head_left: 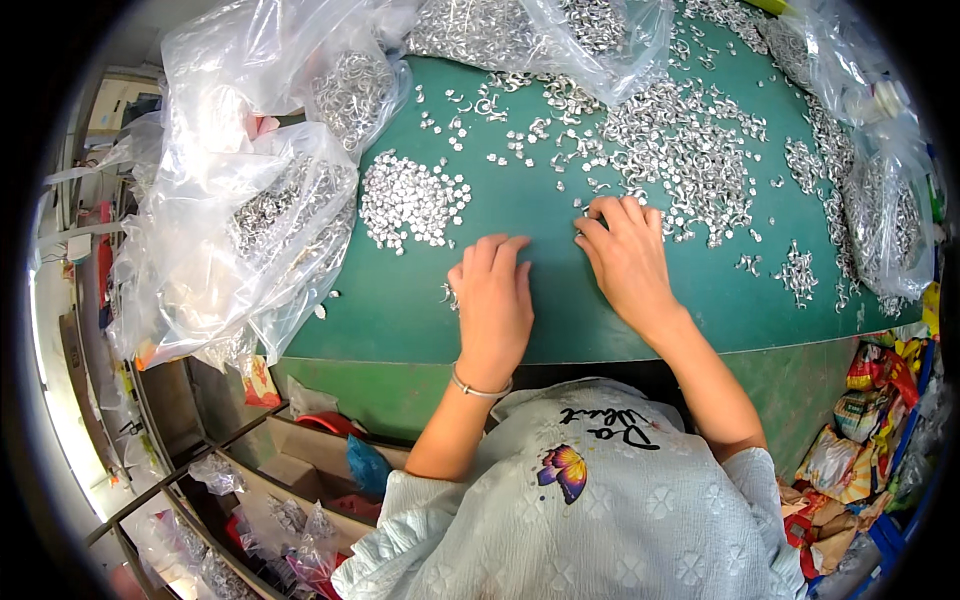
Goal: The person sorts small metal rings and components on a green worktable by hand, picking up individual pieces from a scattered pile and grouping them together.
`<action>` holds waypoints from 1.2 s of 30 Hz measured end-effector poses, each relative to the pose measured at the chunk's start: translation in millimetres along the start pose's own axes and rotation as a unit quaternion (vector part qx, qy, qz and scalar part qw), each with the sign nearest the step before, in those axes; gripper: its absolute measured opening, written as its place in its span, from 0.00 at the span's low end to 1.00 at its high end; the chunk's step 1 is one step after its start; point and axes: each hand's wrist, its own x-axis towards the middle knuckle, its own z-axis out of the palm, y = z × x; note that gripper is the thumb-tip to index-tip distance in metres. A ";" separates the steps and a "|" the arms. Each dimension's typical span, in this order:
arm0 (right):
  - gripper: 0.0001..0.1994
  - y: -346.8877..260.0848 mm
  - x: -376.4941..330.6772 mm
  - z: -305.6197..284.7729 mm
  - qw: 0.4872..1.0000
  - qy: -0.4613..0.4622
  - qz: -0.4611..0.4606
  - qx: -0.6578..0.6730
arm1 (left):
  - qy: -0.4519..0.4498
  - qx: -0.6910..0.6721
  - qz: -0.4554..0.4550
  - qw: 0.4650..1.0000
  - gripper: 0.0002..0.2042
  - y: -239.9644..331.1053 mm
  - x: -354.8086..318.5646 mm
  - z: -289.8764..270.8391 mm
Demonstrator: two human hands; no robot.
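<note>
Pieces, silvery and small (690, 150), lie loosely heaped on the green surface (560, 315). The right hand (628, 255) is at the heap's near edge, the left hand (495, 300) beside a few others; both have bent fingers, but I cannot tell any pinch. Probably light, stiff, slippery: fingertips should take the edges.

A green worktop (390, 315) fills the middle (its near edge bows slightly). Below, at left, stands a brown partitioned unit (300, 470); bright light (55, 390) glows at far left, and colourful packages (840, 460) crowd the lower right.
</note>
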 end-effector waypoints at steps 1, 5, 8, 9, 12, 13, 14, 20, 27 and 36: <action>0.07 -0.9 1.1 -1.3 1.000 -0.002 0.002 -0.001 | -0.010 0.010 -0.002 1.000 0.13 -3.2 -2.7 -4.8; 0.06 3.6 -0.5 -6.1 1.000 0.015 -0.002 0.014 | -0.041 0.026 -0.013 0.999 0.14 -13.4 -13.3 -19.2; 0.05 10.9 -9.2 -13.9 0.998 0.054 0.007 0.044 | -0.037 0.029 -0.015 0.999 0.14 -9.2 -15.7 -17.2; 0.05 10.6 -13.0 -18.9 0.996 0.068 0.014 0.054 | -0.032 0.040 -0.017 0.999 0.14 -7.6 -16.9 -14.1; 0.06 10.8 -34.2 -32.2 0.993 0.050 0.066 0.087 | -0.033 0.034 -0.020 0.999 0.13 -10.9 -20.6 -3.1; 0.07 13.9 -42.6 -35.7 0.991 0.044 0.078 0.102 | -0.035 0.027 -0.023 0.999 0.13 -12.8 -21.6 -1.3; 0.07 17.5 -50.3 -41.0 0.987 0.030 0.108 0.115 | -0.028 0.020 -0.023 0.999 0.12 -12.8 -21.1 -1.1; 0.08 35.5 -76.7 -72.7 0.978 -0.005 0.185 0.096 | -0.028 -0.007 -0.031 0.999 0.11 -19.1 -24.7 -14.9; 0.06 89.6 -109.3 -95.6 0.963 0.076 0.256 -0.030 | 0.010 0.037 -0.037 0.999 0.13 -7.0 -21.7 -14.2; 0.07 62.4 -87.0 -85.1 0.974 0.130 0.183 -0.030 | -0.006 0.039 -0.042 0.998 0.19 -8.7 -23.5 -8.1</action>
